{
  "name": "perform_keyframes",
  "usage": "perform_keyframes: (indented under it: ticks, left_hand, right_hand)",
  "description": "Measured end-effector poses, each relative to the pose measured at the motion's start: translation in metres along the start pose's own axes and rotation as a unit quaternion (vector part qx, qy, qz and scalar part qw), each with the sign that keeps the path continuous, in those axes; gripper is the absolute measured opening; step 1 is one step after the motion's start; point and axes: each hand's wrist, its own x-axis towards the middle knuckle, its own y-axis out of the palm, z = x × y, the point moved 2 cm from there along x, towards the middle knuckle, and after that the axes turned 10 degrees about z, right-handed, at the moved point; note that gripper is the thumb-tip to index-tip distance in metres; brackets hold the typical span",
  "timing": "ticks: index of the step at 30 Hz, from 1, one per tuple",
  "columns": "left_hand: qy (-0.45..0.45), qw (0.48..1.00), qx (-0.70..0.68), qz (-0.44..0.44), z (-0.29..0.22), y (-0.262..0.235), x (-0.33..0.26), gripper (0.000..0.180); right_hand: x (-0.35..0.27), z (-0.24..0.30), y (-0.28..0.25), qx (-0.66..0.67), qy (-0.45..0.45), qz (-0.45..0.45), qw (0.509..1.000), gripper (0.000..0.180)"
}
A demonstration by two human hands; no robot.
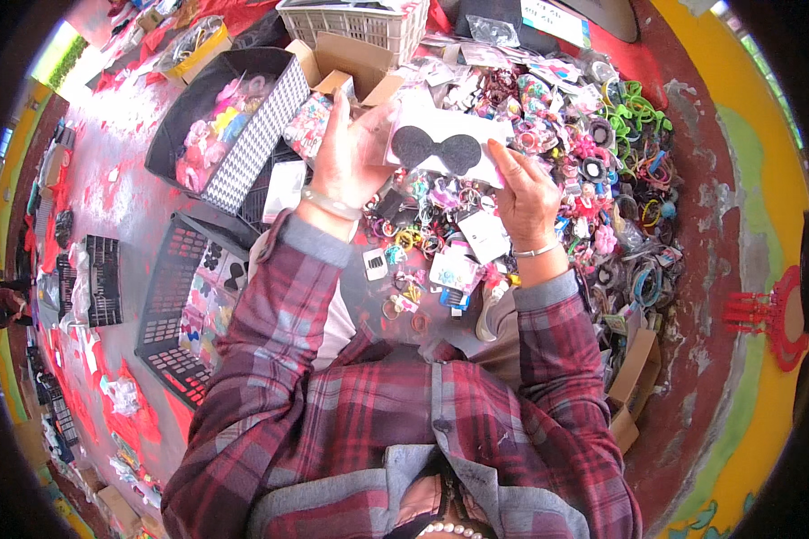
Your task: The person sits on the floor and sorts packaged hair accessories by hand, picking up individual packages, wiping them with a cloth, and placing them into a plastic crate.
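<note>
My right hand [523, 193] pinches a white card [431, 121] by its right edge, thumb against fingers. On the card sits a flat black bow-shaped piece [436, 151] with two rounded lobes. My left hand [351, 157] is at the card's left edge with fingers stretched up and spread; whether it touches the card I cannot tell. Below the card lie loose hair ties [409, 238], small clips and a white packet [484, 235]. A pale bangle circles my left wrist, and a thin silver one my right.
A heap of hair accessories [593, 171] spreads to the right. On the left stand a houndstooth-sided bin [256, 130] and a black plastic basket [166, 305] with carded items. Farther back are an open cardboard box [382, 88] and a beige crate [360, 27].
</note>
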Motion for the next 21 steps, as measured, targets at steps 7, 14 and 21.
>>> perform_keyframes:
  ticks: [7,14,21]
  left_hand:
    - [-0.049,0.98,0.169,-0.094,-0.014,0.011,-0.054,0.008]
    - [0.061,0.958,0.259,-0.111,-0.073,-0.034,-0.118,0.009]
    - [0.286,0.851,0.215,-0.384,-0.187,-0.134,-0.319,0.021]
  right_hand:
    - [-0.002,0.028,-0.002,-0.068,-0.097,-0.002,0.993,0.041]
    - [-0.016,0.043,0.017,-0.029,0.015,0.086,0.996,0.033]
    - [-0.04,0.017,0.037,0.036,0.06,0.169,0.983,0.023]
